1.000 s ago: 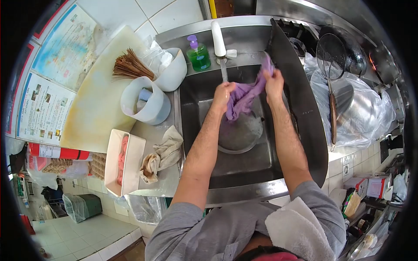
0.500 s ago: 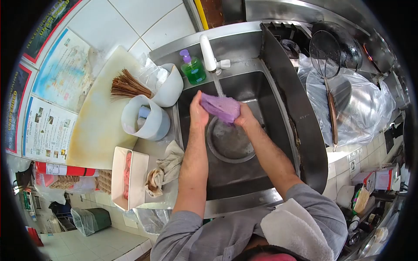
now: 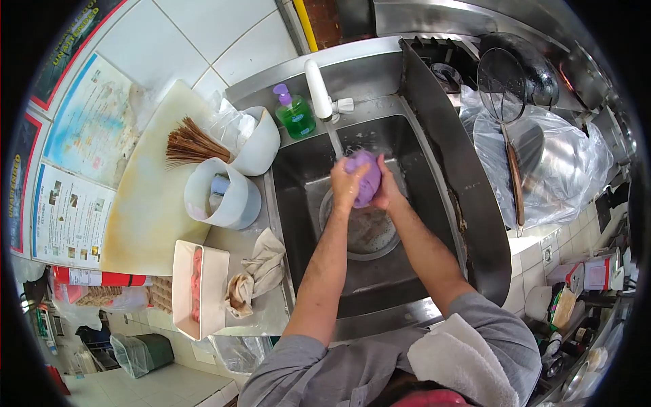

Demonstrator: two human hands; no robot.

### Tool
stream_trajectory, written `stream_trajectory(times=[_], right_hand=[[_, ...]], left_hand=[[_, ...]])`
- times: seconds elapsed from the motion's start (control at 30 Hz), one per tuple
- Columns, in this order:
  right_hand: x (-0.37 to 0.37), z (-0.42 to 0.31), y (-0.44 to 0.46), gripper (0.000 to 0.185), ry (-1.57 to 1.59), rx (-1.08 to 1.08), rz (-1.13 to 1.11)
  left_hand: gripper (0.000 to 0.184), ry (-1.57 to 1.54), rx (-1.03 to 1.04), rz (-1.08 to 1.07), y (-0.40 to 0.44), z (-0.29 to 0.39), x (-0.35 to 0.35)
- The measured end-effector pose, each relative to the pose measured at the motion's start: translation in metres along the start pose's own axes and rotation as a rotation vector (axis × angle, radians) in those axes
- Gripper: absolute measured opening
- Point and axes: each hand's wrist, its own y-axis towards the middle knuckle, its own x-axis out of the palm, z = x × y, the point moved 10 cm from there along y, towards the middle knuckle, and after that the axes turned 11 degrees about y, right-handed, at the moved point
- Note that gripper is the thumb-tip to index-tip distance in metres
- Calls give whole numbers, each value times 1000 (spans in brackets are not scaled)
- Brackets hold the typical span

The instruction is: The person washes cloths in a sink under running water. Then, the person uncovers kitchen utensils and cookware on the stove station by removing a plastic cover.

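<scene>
A purple cloth (image 3: 367, 180) is bunched into a ball between my two hands, over the sink basin (image 3: 380, 292). My left hand (image 3: 347, 182) is wrapped round its left side, and my right hand (image 3: 388, 186) presses on its right side. Water runs from the white faucet (image 3: 317, 88) just behind the cloth. Beneath my hands a round dish (image 3: 369, 237) lies in the basin with cloudy, sudsy water in it.
Left of the sink are a green soap bottle (image 3: 296, 119), two white containers (image 3: 251, 200), a bundle of sticks (image 3: 193, 144), a beige cloth (image 3: 261, 264) and a rectangular bin (image 3: 217, 292). A strainer (image 3: 502, 78) and a plastic-covered pot (image 3: 559, 163) are on the right.
The purple cloth was stretched between my hands, then folded, and is now squeezed into a compact ball. My hands have come closer together, and my left hand has moved right.
</scene>
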Motion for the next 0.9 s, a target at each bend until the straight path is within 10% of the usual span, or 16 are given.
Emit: stream_trajectory(times=[0.07,0.13,0.17,0.27,0.53,0.7,0.9], right_hand=[[15,-3,20,39,198,-26,-307],[26,-9,21,34,110,-107,-459],[18,-2,25,32,80,-68,-406],[25,20,25,28,16,24,-307],[24,-28,32,27,-617,-716,36],[85,-26,-4,36,-1551,-867,65],[54,-30,26,31,-736,-662,-131]], left_hand=[[45,40,-29,-91,-21,21,15],[79,490,515,182,-45,77,11],[98,589,470,174,-46,68,16],[89,625,379,262,-41,62,0],[48,62,-28,434,-19,-20,-40],[56,-944,-564,-137,-20,-103,29],[64,-994,-563,-370,-29,-53,35]])
